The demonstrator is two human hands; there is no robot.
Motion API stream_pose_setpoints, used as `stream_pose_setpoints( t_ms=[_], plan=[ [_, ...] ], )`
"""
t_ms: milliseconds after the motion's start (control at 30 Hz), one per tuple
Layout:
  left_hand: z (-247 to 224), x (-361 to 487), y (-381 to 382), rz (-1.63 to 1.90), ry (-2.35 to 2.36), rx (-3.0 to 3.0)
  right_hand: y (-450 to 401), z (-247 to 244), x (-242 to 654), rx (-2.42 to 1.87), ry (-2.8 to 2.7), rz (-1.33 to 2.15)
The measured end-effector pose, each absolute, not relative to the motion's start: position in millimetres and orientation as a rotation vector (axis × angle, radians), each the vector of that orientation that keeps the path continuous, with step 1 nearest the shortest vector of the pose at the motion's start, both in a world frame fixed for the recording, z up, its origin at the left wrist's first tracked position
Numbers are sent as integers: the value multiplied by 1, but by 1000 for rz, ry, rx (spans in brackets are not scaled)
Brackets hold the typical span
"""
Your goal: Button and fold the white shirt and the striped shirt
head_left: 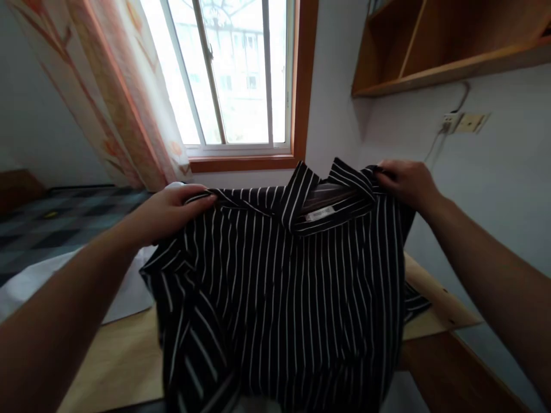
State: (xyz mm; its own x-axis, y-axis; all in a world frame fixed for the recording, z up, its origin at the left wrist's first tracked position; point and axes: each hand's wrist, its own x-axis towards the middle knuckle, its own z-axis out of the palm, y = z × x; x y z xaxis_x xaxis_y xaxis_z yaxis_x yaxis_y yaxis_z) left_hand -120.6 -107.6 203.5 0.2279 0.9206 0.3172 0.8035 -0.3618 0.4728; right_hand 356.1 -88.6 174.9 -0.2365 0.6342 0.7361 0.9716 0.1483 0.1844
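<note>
A black shirt with white stripes [310, 298] hangs in front of me, held up by its two shoulders. My left hand [178, 209] is closed on the shoulder at the left, thumb on top of the cloth. At the right, my right hand [407, 180] pinches the other shoulder close to the collar. The collar [301, 192] stands up, its two points spread apart, and a small white label [321, 213] shows inside the neck. One sleeve [193, 338] droops at the left. The shirt's lower end runs out of view.
Behind the shirt is a light wooden tabletop [124, 355] with white cloth [133, 287] at its left. A checked bed cover [64, 223] lies beyond. A window [232, 74], a curtain [116, 86], a wall shelf [430, 74] and a socket [471, 122] surround the space.
</note>
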Motion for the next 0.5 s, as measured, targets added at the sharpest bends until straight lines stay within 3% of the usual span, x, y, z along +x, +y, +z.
stream_pose_setpoints(
  t_ms=[100,233,400,500],
  plan=[
    [188,-118,-77,686,2048,2724,-79,182,337,-1627,-1921,-1008],
    [180,-109,-73,787,2267,2717,-64,187,322,-1759,-1864,-1099],
    [172,-87,-117,711,1426,2547,-68,208,362,-1869,-1892,-1290],
    [153,-56,-167,629,1155,2296,-90,241,391,-1912,-1836,-1400]
  ],
)
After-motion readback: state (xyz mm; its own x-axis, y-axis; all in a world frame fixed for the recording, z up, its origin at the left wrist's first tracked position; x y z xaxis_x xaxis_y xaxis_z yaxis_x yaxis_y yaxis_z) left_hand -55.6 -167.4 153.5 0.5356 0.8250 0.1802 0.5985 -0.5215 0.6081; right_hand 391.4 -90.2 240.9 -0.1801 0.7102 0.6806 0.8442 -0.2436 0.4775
